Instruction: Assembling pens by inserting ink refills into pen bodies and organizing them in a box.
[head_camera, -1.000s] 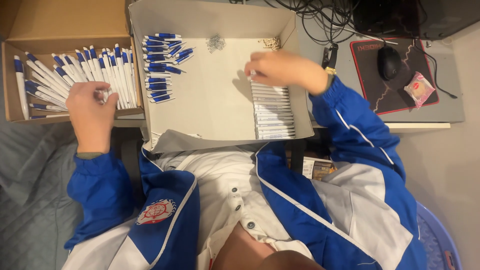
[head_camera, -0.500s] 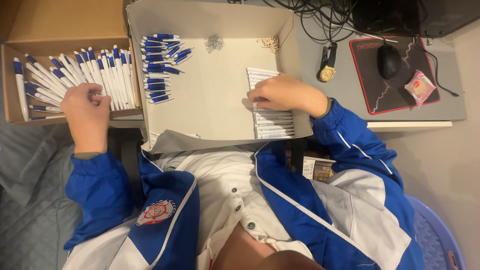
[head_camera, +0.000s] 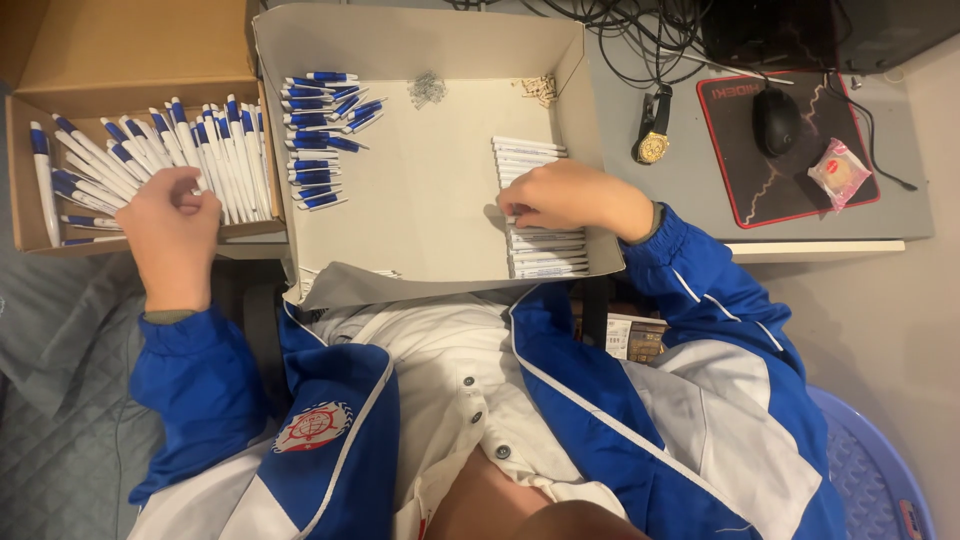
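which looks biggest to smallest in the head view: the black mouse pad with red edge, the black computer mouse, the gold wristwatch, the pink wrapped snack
1. black mouse pad with red edge
2. black computer mouse
3. gold wristwatch and pink wrapped snack: they look about alike, the watch longer and thinner with its strap, so I would not rank them.

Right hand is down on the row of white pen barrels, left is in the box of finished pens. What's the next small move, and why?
Probably lift one white barrel out of the row with the right hand, whose fingers already rest on that stack in the grey tray. The left hand lies on the assembled blue-and-white pens in the cardboard box, seemingly finished there, so it looks free to come back.
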